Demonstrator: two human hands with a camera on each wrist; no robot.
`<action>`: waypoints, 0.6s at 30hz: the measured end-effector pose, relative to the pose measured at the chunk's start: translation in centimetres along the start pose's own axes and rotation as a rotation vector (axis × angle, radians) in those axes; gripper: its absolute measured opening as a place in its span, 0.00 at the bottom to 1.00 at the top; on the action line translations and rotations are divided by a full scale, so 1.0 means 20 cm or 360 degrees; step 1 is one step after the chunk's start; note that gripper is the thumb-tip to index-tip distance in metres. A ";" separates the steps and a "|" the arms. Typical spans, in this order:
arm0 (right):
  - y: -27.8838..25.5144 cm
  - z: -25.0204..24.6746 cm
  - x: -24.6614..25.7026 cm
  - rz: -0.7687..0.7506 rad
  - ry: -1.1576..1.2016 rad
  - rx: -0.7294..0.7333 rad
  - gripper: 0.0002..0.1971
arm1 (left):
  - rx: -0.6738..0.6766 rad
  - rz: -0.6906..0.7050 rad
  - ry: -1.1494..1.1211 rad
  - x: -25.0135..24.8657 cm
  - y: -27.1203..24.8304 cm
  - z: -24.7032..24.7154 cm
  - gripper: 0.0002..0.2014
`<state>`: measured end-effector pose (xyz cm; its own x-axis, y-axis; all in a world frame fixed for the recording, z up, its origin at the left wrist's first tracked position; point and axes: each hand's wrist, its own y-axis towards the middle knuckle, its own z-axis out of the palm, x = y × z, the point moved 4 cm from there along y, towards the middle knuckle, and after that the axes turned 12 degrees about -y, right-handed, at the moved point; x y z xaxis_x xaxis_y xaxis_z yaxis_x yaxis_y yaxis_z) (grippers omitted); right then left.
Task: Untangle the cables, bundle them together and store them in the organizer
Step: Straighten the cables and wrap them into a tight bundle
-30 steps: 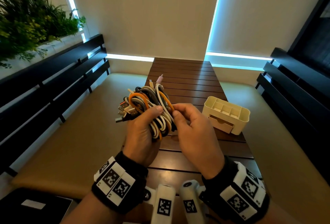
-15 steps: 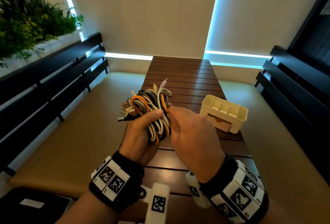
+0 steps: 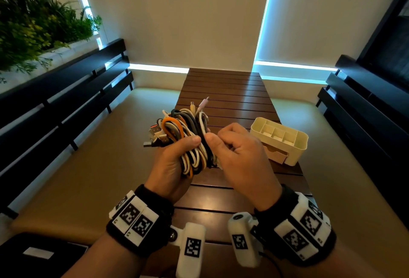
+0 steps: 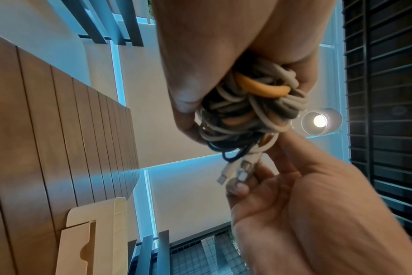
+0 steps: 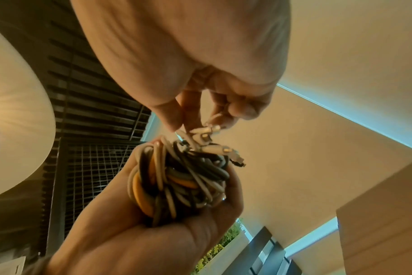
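A coiled bundle of cables [image 3: 183,136], white, grey, black and orange, is held above the brown slatted table [image 3: 228,91]. My left hand [image 3: 174,156] grips the bundle [image 4: 249,109] round its middle, thumb on top. My right hand [image 3: 234,147] pinches white cable ends with plugs [image 4: 238,171] at the bundle's right side [image 5: 205,134]. More plugs stick out at the bundle's left and top. The cream organizer [image 3: 281,138], with open top compartments and a drawer, stands on the table just right of my right hand.
Beige bench cushions [image 3: 88,167] run along both sides of the table, backed by dark slatted rails [image 3: 55,105]. Green plants [image 3: 33,25] sit at the upper left. A dark object with a white label [image 3: 39,253] lies at the bottom left.
My right hand has drawn slightly to the right of the bundle, pulling cable ends with it. The left hand keeps its grip and has barely moved.
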<state>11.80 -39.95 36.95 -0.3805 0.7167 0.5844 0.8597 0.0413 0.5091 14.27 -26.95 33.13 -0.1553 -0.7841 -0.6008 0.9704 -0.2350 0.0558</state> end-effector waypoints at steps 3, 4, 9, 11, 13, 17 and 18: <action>0.02 0.00 -0.02 0.0043 0.0133 -0.0052 0.10 | -0.0022 -0.0014 0.0042 0.00 0.00 -0.01 0.28; 0.03 0.00 -0.02 0.0047 0.0143 -0.0067 0.08 | -0.0035 -0.0007 0.0047 0.00 0.00 -0.01 0.30; 0.03 0.03 -0.02 0.0162 0.0431 -0.0004 0.08 | -0.0037 0.0010 0.0017 -0.01 0.01 -0.04 0.33; 0.03 0.02 -0.01 0.0151 0.0406 -0.0012 0.10 | -0.0009 0.0032 0.0020 -0.02 0.01 -0.04 0.34; 0.03 0.02 -0.01 0.0155 0.0414 -0.0018 0.10 | 0.0002 0.0037 0.0032 -0.03 0.01 -0.04 0.34; 0.03 0.01 0.02 0.0156 0.0426 0.0008 0.08 | 0.0117 -0.0026 -0.0059 -0.05 0.01 -0.03 0.37; 0.04 0.01 0.03 0.0163 0.0425 0.0030 0.07 | 0.0163 -0.0045 -0.0095 -0.06 0.01 -0.03 0.36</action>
<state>12.33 -39.41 37.58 -0.3653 0.5093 0.7792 0.9036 -0.0072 0.4283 14.67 -25.77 33.34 -0.1961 -0.8086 -0.5547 0.9419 -0.3126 0.1226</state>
